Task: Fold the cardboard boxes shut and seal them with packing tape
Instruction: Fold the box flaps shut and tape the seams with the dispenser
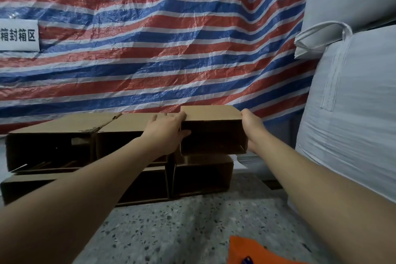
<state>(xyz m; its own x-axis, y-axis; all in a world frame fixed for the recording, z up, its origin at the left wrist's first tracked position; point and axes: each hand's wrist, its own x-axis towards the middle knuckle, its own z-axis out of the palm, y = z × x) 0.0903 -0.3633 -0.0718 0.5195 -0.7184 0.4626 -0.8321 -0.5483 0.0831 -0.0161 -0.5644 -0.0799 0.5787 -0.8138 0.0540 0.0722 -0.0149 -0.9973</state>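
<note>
Orange item [246, 249]: a bright orange piece at the bottom edge, nearest the camera, lying on the speckled terrazzo floor [182, 231]; what it is cannot be told.
Left hand [167, 133]: fingers spread over the top left edge of the held box, thumb curled against the box's open front, gripping that side.
Right hand [251, 128]: pressed against the box's right wall; its fingers are hidden behind the box, so how far they curl cannot be told.
Held cardboard box [211, 113]: between both hands, its open dark mouth facing the camera, flaps unsealed, raised just above the stack.
Stacked cardboard boxes [64, 123]: two layers on the floor, open fronts toward the camera.
White bulk bags [353, 103]: piled at the right.
Striped tarpaulin [160, 38]: red, white and blue, hanging behind.
White sign [19, 35]: on the tarpaulin at left, with black characters.
</note>
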